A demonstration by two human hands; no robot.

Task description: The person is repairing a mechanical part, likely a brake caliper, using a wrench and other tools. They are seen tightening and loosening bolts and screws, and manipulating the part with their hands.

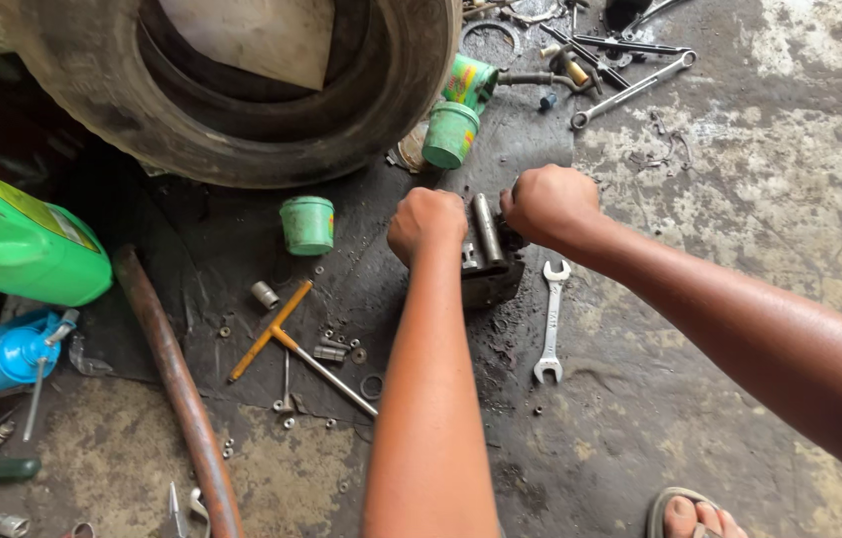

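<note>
A dark, greasy metal engine part (489,261) sits on the stained concrete floor (740,299) just below the worn tyre (242,110), with the left hand (426,221) and right hand (549,202) both clenched tight on its upper edges, either side of a grey steel shaft (487,231). Just right of the part lies an open-ended spanner (551,321); to its left lie a T-handle wrench (291,344), loose nuts and a small green tub (307,225). Above it stand two green cans (459,112).
</note>
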